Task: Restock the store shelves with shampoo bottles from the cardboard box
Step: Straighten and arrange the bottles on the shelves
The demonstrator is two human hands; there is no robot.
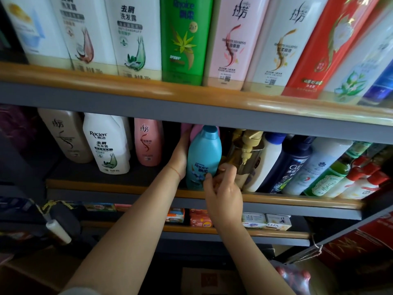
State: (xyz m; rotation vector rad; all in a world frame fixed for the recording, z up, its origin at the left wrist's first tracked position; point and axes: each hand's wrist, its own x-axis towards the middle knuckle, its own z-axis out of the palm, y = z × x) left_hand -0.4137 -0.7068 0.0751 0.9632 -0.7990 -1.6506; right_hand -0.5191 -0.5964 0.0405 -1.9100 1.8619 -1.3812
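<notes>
Hiding left hand (180, 155): teal bottle (203, 158).

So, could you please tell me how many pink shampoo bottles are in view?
3: one on the top shelf, one on the middle shelf, one partly hidden behind the teal bottle. More may be hidden.

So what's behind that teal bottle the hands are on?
Behind the teal bottle a pink bottle peeks out by the cap, partly covered by the left hand's fingers. The rest is hidden and dark.
</notes>
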